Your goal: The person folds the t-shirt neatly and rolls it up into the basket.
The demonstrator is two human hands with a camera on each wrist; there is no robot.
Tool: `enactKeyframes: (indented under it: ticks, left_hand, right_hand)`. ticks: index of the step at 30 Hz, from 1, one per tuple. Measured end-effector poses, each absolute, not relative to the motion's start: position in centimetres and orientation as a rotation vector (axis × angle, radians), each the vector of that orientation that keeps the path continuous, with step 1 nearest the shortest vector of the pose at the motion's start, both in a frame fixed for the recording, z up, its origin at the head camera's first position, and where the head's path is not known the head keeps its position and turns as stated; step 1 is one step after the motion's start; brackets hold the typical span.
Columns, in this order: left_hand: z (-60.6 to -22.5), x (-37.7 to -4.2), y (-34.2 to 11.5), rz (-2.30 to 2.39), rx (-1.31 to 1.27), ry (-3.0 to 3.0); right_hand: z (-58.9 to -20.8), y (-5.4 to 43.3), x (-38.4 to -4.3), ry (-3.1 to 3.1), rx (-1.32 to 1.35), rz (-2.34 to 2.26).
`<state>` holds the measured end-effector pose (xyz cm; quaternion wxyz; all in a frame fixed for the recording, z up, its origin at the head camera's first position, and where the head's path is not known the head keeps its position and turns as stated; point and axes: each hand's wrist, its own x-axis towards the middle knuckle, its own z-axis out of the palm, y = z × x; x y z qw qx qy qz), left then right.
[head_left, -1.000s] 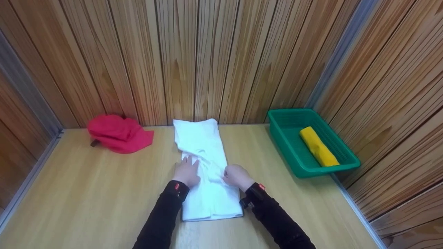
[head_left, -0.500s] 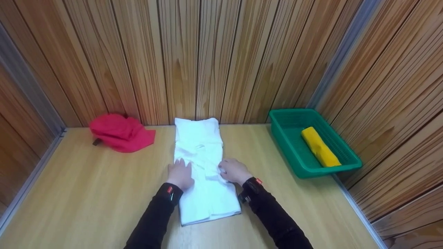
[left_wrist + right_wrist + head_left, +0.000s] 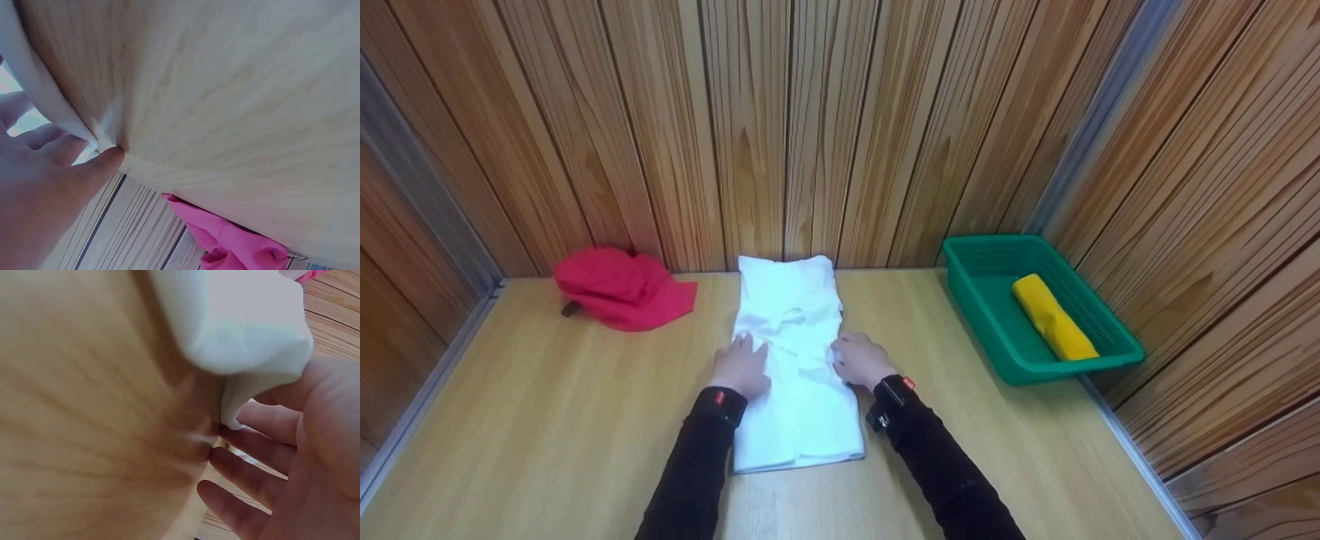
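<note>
A white cloth (image 3: 802,405), folded into a long strip with creases across its middle, lies on the table with its far end near the back wall. My left hand (image 3: 741,367) rests on its left edge with the fingers spread over the top; in the left wrist view the thumb (image 3: 104,163) reaches down beside that edge. At the right edge is my right hand (image 3: 862,360), its fingers bent. The right wrist view has a loose flap of the white cloth (image 3: 247,332) between the right thumb and fingers (image 3: 247,472), whose tips are at the tabletop.
A red cap (image 3: 622,289) sits at the back left. At the back right stands a green basket (image 3: 975,315), with a rolled yellow cloth (image 3: 1054,316) inside. Wood-panelled walls (image 3: 810,135) border the table (image 3: 547,420) at the back and sides.
The twisted folds in the middle of the white cloth have flattened, and its near end has shifted left. Both hands have moved left along with it.
</note>
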<state>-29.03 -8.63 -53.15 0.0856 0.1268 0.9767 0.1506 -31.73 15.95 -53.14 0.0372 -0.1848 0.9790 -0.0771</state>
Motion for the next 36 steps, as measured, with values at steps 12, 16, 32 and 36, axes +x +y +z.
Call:
enactKeyframes:
  ticks: [12,16,32,36]
  left_hand:
    - [-53.6,-28.7,-9.5,0.543,0.393,2.931]
    - [-53.8,-28.5,-10.0,0.565,0.435,2.924]
    - [-51.6,-23.8,-10.0,0.489,1.013,2.953]
    - [-52.2,-21.9,-10.1,0.447,1.166,2.927]
  right_hand:
    - [-53.5,16.6,-32.6,3.014,-0.640,-0.146]
    - [-52.8,17.1,-32.4,2.931,-0.603,-0.283]
    - [-50.4,19.7,-26.7,2.839,-0.932,-0.355]
    - [-50.7,20.0,-25.0,2.816,-1.019,-0.350]
